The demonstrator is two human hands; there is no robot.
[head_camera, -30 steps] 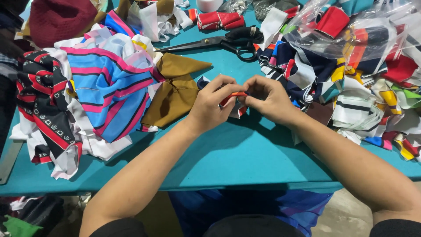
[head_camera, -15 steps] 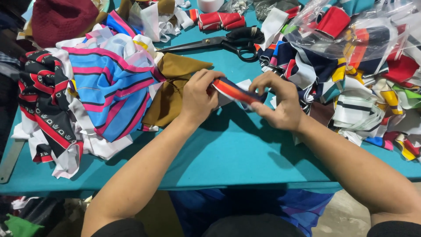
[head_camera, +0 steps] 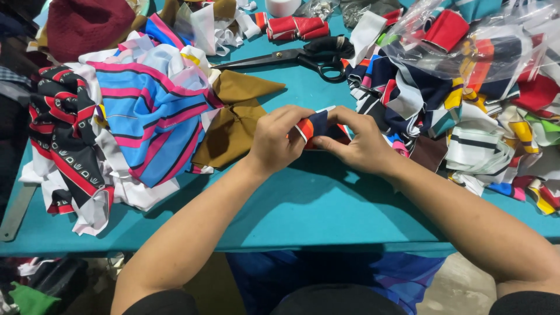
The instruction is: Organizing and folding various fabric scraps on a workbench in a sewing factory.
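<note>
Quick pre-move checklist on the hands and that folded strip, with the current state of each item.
1. Left hand grips the folded fabric strip: ok, fingers pinch its left end.
2. Right hand grips the strip: ok, fingers on its right side.
3. Strip lies over bare table, apart from the fabric piles: ok.
4. Scissors clear of the hands: ok, they lie on the table beyond the hands, untouched.
5. Brown cloth clear of the strip: ok, it lies beside the left hand.
6. Fold edges line up: cannot tell, the fingers cover them.
</note>
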